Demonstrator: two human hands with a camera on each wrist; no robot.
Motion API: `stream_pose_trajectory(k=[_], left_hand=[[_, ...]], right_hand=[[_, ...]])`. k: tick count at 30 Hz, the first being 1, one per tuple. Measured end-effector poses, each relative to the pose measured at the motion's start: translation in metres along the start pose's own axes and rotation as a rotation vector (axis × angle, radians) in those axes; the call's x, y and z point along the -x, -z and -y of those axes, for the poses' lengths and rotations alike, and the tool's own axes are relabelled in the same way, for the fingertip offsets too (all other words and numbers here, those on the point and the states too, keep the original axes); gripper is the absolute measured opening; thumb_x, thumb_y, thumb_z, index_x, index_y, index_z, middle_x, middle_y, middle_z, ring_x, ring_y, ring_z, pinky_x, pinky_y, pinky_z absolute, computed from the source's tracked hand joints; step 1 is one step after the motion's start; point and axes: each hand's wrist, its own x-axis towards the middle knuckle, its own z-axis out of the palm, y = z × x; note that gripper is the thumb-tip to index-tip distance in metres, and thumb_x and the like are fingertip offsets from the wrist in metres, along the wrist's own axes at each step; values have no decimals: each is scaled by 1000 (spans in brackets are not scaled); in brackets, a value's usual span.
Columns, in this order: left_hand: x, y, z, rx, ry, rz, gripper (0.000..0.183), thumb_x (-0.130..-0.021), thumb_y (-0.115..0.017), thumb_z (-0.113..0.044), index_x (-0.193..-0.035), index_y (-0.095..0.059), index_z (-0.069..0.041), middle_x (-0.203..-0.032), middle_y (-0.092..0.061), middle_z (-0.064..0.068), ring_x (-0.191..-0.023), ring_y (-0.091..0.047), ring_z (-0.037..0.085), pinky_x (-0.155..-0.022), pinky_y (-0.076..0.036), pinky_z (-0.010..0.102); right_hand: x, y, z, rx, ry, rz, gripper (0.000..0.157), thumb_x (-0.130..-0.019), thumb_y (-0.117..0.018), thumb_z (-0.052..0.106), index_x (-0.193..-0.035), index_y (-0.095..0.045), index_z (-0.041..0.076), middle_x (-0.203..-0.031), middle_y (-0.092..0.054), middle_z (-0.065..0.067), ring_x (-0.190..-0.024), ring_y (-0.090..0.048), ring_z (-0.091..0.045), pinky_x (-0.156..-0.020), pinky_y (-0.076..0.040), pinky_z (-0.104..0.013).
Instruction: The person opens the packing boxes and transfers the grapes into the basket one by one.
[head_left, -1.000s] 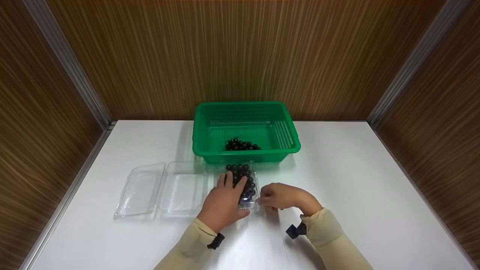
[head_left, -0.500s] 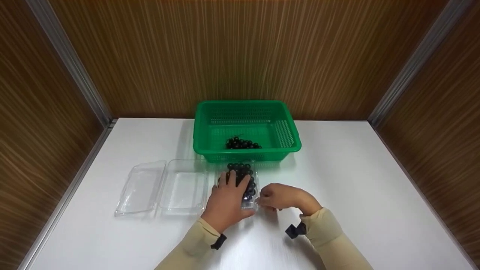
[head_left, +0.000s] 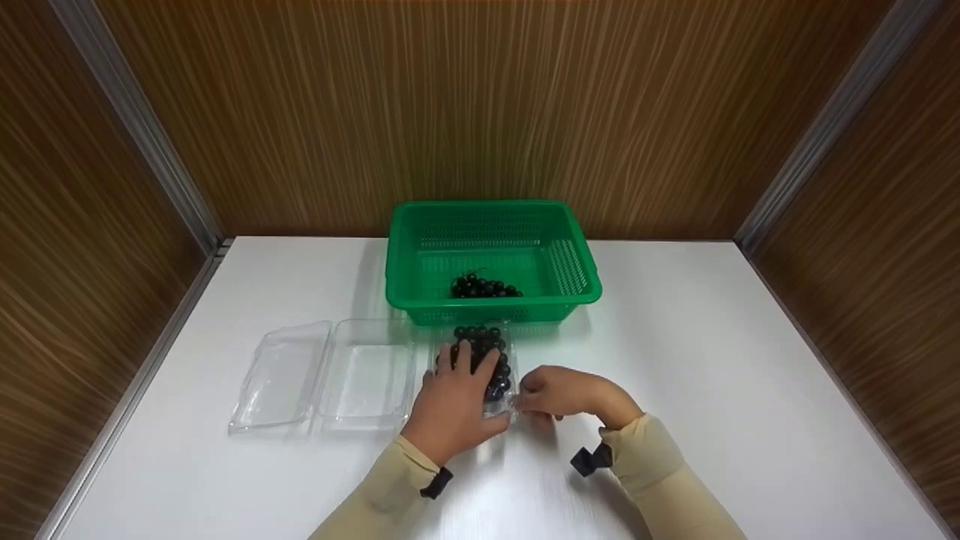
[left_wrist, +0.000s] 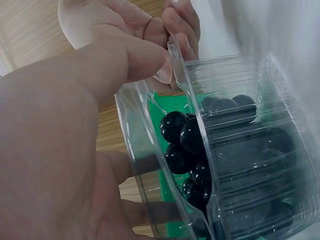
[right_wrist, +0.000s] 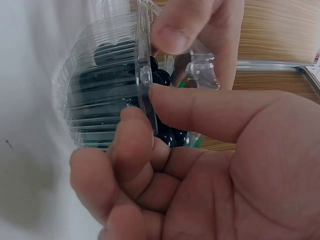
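Note:
A clear plastic clamshell box (left_wrist: 250, 165) packed with dark grapes (head_left: 499, 386) sits before me on the white table. My left hand (head_left: 454, 409) lies over its lid with the fingers spread and extended. Its thumb is at the front edge in the left wrist view, where a gap shows between lid and base. At the front right corner, my right hand (head_left: 570, 391) pinches the box's rim (right_wrist: 144, 75) between thumb and curled forefinger. Part of the lid and grapes is hidden under the left hand.
Directly behind the box stands a green plastic basket (head_left: 495, 304) holding another bunch of grapes (head_left: 484, 287). To the left lies a second clamshell (head_left: 367, 382), opened flat with nothing in it. Wood-grain panels (head_left: 480, 105) enclose the table (head_left: 712, 360) at back and sides.
Over the last second my left hand has shifted slightly to the right over the lid. The right hand keeps its place at the corner with hardly any movement.

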Motion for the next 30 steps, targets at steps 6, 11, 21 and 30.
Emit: stream_pose_trajectory(k=[6,11,21,30], left_hand=[[0,1,-1,25,5,7,84,-89,-66,-61,-156,-47,-14,-150,-45,31,-138,-43,55,-94,-52,64],[0,0,0,25,6,-2,83,-89,-66,-61,-155,-47,-14,-150,-46,31,-137,-44,55,-93,-53,64],[0,0,2,90,18,33,82,-92,-63,-61,-158,-44,-16,-154,-42,30,-141,-38,56,-100,-49,66],[0,2,2,115,22,41,81,-92,-63,-59,-158,-44,-16,-154,-42,31,-142,-37,57,-99,-50,64]], right_hand=[[-1,-2,0,3,-20,15,36,-103,-51,24,-81,-65,0,-64,-61,-6,-56,-51,-15,-55,-44,-30],[-1,-2,1,0,-18,17,34,-104,-51,22,-80,-64,1,-64,-59,-3,-56,-51,-16,-53,-43,-28],[1,-2,4,-12,-23,25,34,-104,-49,21,-82,-64,-1,-64,-58,-1,-58,-51,-16,-55,-43,-29],[2,-1,3,4,-24,25,35,-105,-50,22,-84,-64,-2,-66,-60,-4,-59,-52,-17,-57,-44,-31]])
